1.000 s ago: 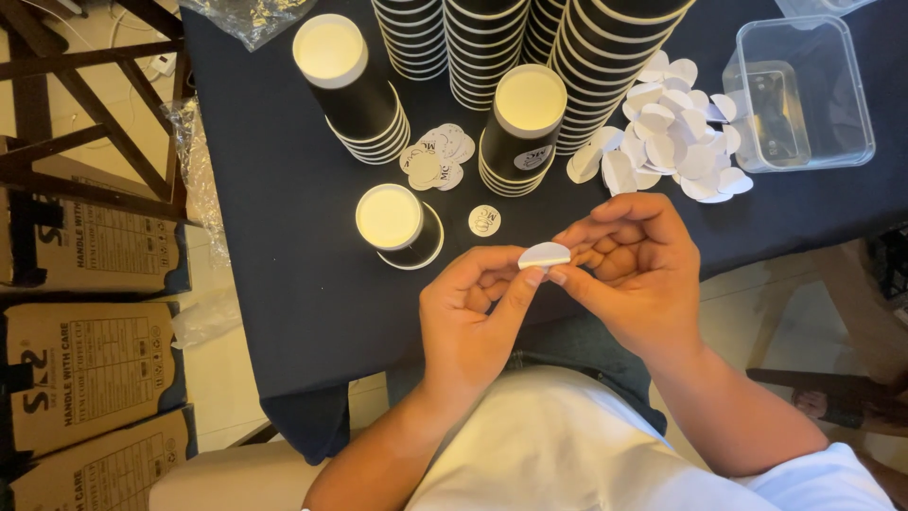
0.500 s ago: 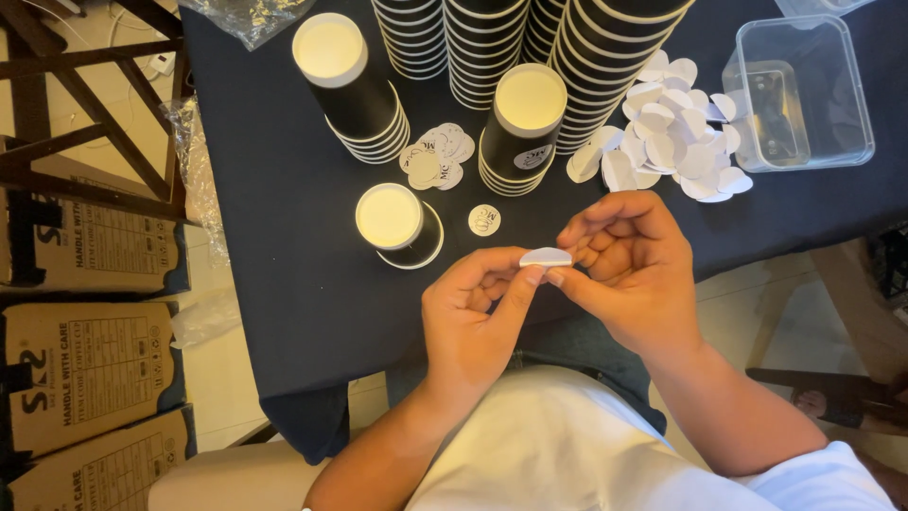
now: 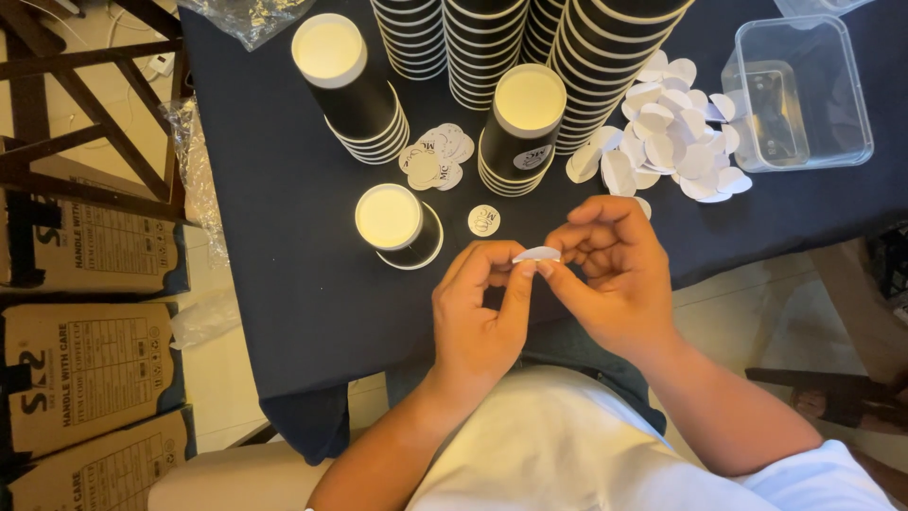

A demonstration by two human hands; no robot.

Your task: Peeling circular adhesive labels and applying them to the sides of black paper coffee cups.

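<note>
Head view: my left hand (image 3: 482,317) and right hand (image 3: 610,274) meet over the near edge of the dark blue table (image 3: 284,246). Both pinch one small round white sticker (image 3: 536,254) between thumb and fingertips; it curls upward, seen nearly edge-on. A single black paper cup (image 3: 397,224) stands just left, a loose sticker (image 3: 484,220) beside it.

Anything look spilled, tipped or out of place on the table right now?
Nothing spilled or tipped. The round white sticker backings lie in a loose heap beside the clear plastic container, not in it. One printed sticker lies alone near the single cup.
</note>
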